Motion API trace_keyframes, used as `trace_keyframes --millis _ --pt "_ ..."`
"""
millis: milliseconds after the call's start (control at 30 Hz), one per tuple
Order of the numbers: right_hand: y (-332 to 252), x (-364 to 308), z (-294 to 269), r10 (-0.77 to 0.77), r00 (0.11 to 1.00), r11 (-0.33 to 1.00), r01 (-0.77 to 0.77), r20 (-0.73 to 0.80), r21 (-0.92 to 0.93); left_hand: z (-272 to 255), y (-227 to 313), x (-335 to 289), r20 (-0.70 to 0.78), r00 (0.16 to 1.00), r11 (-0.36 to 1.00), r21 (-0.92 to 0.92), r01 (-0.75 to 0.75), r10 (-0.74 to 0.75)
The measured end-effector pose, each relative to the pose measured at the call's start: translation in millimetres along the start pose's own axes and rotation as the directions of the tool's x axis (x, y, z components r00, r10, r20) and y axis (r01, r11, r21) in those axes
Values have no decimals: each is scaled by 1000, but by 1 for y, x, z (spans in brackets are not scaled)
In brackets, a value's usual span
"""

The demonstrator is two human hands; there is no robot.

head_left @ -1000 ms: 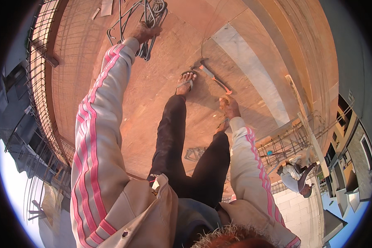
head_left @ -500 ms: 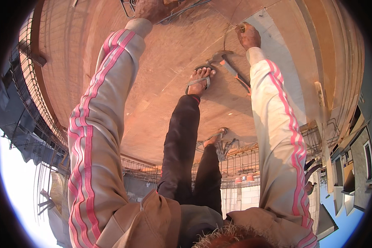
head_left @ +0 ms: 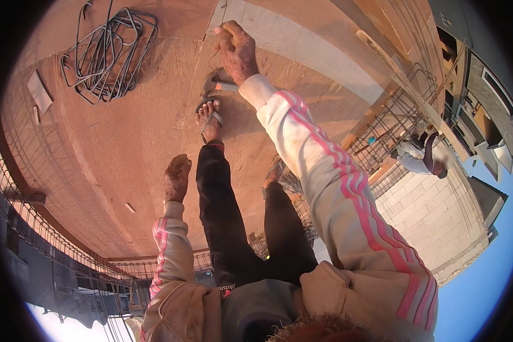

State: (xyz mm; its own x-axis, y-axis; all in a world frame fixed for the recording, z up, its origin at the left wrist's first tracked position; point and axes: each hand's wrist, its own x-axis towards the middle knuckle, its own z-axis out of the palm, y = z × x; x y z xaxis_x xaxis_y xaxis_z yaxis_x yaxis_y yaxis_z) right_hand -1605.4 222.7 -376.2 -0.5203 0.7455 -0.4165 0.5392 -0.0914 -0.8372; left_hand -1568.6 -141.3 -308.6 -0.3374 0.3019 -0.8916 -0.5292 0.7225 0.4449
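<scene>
My right hand reaches far forward over a plywood deck and is closed on a thin wire that runs up from the fist. Just below it a short grey metal piece lies by my sandalled foot. My left hand hangs beside my left knee with the fingers curled in and nothing in it. A bundle of bent steel wire loops lies on the deck to the left, apart from both hands.
Rebar cages run along the deck's right edge and a rebar railing along the left. Another person in a white top bends over at the right. A grey block wall stands below.
My left hand let go of the wire loop bundle and drew back to my knee. My right hand moved forward and up, still gripping the thin wire. The view swung left.
</scene>
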Motion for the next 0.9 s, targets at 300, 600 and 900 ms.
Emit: trace_keyframes --millis 300,600,900 --pt "-100 -151 -220 -7 992 984 29 -125 174 51 36 -75 169 986 998 -55 24 -14" --pt "50 -331 -348 360 816 933 -320 -452 166 51 61 -138 224 972 960 280 11 -77" --pt "266 -512 -318 610 620 685 -725 -494 -65 103 34 -176 233 972 728 663 -174 20"
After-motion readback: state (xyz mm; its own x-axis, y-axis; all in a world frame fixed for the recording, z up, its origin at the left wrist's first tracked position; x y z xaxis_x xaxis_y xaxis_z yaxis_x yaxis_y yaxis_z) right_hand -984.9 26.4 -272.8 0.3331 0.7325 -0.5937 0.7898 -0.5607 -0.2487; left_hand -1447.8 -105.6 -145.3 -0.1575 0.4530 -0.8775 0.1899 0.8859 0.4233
